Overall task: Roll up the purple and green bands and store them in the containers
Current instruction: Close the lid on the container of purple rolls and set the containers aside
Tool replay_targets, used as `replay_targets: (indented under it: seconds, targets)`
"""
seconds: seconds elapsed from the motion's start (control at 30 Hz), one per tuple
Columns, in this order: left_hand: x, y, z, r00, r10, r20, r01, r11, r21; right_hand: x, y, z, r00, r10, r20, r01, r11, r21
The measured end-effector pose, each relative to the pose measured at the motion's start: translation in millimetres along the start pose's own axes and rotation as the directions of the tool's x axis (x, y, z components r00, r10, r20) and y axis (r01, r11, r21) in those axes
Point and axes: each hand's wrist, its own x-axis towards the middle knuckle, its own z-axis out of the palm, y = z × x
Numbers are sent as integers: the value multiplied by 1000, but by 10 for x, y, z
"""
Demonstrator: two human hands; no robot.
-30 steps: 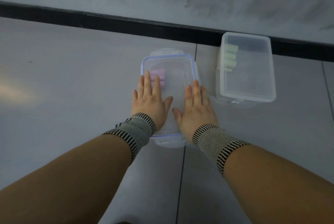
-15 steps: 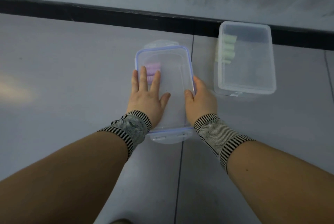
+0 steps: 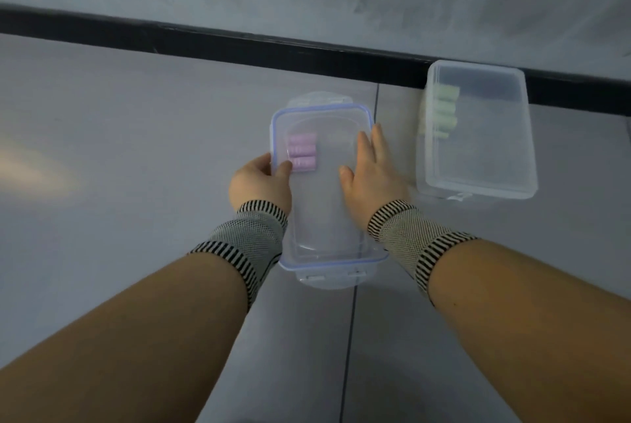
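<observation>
A clear container with a blue-rimmed lid [image 3: 321, 107] lies on the grey floor in front of me. Three rolled purple bands [image 3: 302, 152] show through the lid at its far left. My left hand [image 3: 259, 183] grips the container's left edge, thumb on the lid and fingers curled over the side. On the right part of the lid, my right hand [image 3: 372, 173] rests flat with its fingers straight. A second clear container [image 3: 488, 156] stands to the right, with rolled green bands [image 3: 442, 108] along its left wall.
A black skirting strip [image 3: 239, 47] runs along the foot of the grey wall just behind both containers. Floor tile joints run under the near container. Both wrists wear striped knitted bands.
My left hand slid off the lid to grip the container's left edge. My right hand moved from the right edge onto the lid, fingers straight. The purple rolls now show uncovered.
</observation>
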Motion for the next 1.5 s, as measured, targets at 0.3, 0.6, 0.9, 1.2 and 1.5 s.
replay_targets:
  seconds: [0.3,0.6,0.9,1.2,1.5]
  targets:
    - [222,104,-77,933,337,124,-359,867,347,-3,15,55,1000,-10,-1,10,999,-36]
    - [605,431,287,701,478,530,-703,338,626,20,59,91,999,-36,-25,34,997,-68]
    - [645,527,336,713,439,546,-681,250,688,42,65,110,1000,-10,1,10,998,-66]
    - [-242,30,-277,580,523,625,-793,186,580,-181,14,-204,985,-169,44,174,966,-189]
    - [-622,-434,-379,647,203,735,-755,37,655,-879,264,-120,847,-322,422,494,771,-403]
